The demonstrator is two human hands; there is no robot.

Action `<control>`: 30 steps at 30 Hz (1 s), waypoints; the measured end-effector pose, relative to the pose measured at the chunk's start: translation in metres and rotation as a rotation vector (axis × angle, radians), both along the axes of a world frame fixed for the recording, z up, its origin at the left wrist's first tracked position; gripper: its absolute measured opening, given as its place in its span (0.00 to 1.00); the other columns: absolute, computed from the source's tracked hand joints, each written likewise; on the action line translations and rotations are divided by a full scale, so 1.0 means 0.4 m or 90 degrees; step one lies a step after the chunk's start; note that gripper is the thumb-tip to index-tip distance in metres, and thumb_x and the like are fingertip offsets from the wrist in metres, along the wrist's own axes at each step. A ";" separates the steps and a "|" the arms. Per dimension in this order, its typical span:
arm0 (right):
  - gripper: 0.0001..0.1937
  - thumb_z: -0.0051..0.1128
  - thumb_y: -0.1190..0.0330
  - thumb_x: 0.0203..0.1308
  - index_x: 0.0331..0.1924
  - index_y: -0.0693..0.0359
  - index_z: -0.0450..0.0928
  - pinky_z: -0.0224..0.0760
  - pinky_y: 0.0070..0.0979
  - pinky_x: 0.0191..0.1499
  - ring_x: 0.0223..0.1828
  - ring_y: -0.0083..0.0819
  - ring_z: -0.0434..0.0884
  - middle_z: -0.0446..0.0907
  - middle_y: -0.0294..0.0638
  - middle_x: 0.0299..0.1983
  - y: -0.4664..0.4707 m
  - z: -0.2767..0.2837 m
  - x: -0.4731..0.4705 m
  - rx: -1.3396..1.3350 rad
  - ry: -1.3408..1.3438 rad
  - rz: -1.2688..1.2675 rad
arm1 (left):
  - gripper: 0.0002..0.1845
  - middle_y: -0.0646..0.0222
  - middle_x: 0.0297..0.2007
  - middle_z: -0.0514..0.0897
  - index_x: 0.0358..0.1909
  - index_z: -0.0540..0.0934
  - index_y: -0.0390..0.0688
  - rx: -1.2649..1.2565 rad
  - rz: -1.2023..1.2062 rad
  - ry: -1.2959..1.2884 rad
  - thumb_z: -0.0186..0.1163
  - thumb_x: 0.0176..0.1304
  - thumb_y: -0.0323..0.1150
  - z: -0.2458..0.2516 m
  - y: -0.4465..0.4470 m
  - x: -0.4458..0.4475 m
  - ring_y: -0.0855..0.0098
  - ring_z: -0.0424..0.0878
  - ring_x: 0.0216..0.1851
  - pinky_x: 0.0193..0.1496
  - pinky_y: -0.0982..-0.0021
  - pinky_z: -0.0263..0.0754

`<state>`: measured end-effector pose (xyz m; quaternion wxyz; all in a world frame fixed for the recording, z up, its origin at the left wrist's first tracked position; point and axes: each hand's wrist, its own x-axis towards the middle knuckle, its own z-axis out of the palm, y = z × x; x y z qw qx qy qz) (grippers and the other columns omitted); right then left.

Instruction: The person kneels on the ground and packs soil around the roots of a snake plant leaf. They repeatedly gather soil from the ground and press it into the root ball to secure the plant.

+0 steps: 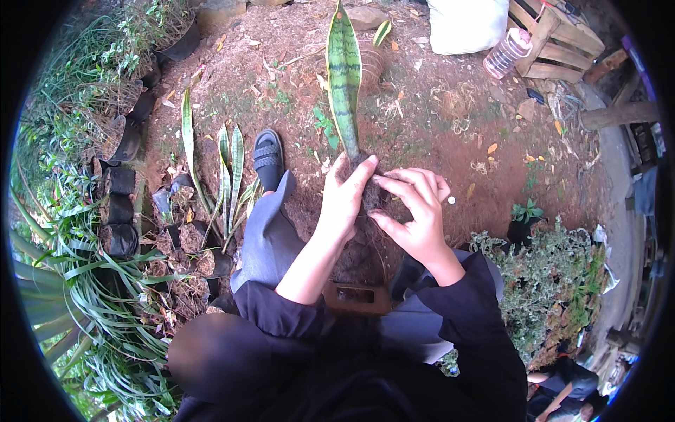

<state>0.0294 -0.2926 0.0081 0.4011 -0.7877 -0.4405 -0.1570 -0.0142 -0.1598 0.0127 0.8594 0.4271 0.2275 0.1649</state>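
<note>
A snake plant leaf point(344, 79) with yellow edges and dark bands stands upright above my hands, pointing away from me. My left hand point(345, 192) is closed around its base and the soil-covered root ball point(373, 194). At the right side of the roots is my right hand point(416, 203), its thumb and fingertips touching the dark soil. Thin roots hang below. Between my legs lies loose dark soil point(358, 258), with the rim of a brown container point(356, 298) nearer my body. The lower part of the root ball is partly hidden by my fingers.
More snake plants point(230, 179) and soil-filled black bags point(192, 237) stand at left. A white sack point(466, 26), a pink-tinted plastic container point(506, 53) and a wooden crate point(561, 45) are at upper right. Small leafy plants point(548, 285) grow at right. Another person point(564, 390) is at lower right.
</note>
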 end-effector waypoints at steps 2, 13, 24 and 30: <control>0.21 0.71 0.59 0.43 0.45 0.51 0.81 0.49 0.36 0.58 0.52 0.32 0.73 0.79 0.31 0.45 0.002 -0.008 0.004 0.017 -0.004 0.005 | 0.13 0.70 0.33 0.80 0.44 0.75 0.39 -0.008 -0.007 0.001 0.64 0.62 0.33 -0.007 -0.002 0.002 0.79 0.78 0.32 0.34 0.77 0.74; 0.16 0.67 0.65 0.51 0.45 0.53 0.81 0.54 0.30 0.56 0.47 0.31 0.78 0.81 0.34 0.46 0.022 -0.004 -0.027 0.225 0.160 0.016 | 0.19 0.65 0.38 0.82 0.52 0.74 0.37 -0.059 -0.092 -0.098 0.60 0.62 0.34 0.038 0.027 -0.032 0.76 0.80 0.37 0.41 0.73 0.76; 0.19 0.59 0.51 0.54 0.50 0.43 0.81 0.47 0.43 0.60 0.57 0.31 0.71 0.75 0.30 0.57 0.041 0.002 -0.045 -0.036 -0.103 -0.016 | 0.16 0.64 0.36 0.80 0.50 0.73 0.40 -0.226 -0.034 -0.085 0.61 0.61 0.31 -0.009 0.052 -0.028 0.72 0.80 0.34 0.36 0.71 0.79; 0.25 0.56 0.46 0.55 0.55 0.43 0.77 0.45 0.46 0.60 0.61 0.31 0.69 0.72 0.32 0.61 0.054 0.000 -0.059 -0.105 -0.080 0.028 | 0.19 0.70 0.31 0.77 0.52 0.73 0.37 -0.102 0.043 -0.048 0.58 0.57 0.25 -0.028 0.084 -0.039 0.76 0.78 0.28 0.31 0.76 0.76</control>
